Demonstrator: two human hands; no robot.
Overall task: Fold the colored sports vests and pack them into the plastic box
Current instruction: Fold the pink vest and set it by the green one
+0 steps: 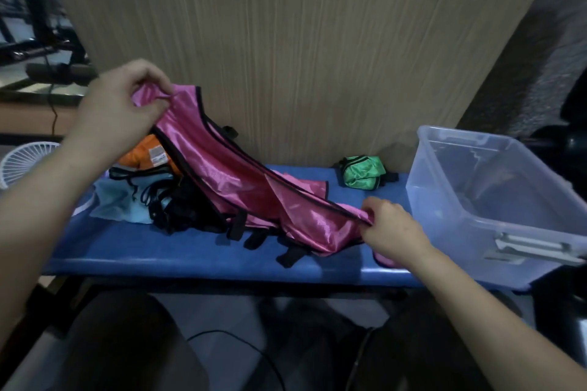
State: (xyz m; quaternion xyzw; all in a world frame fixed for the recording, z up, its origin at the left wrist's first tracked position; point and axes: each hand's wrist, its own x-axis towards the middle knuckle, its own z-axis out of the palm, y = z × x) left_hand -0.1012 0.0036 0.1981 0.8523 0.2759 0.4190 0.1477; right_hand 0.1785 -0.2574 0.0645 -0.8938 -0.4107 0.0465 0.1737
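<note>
A shiny pink vest (222,165) with black trim stretches slantwise over the blue table (158,259). My left hand (120,105) pinches its upper end, raised above the pile at the left. My right hand (392,227) pinches its lower end close to the table, just left of the box. An orange vest (149,152), a light blue vest (117,201) and black straps (181,209) lie heaped under the pink one. A folded green vest (363,171) sits at the back. The clear plastic box (495,200) stands at the right; I see no vest inside.
A tall cardboard sheet (286,41) rises behind the table. A white fan (27,159) stands at the far left. A dark cable (247,355) runs over the floor below, between my knees. The box has a grey latch (533,246) on its near side.
</note>
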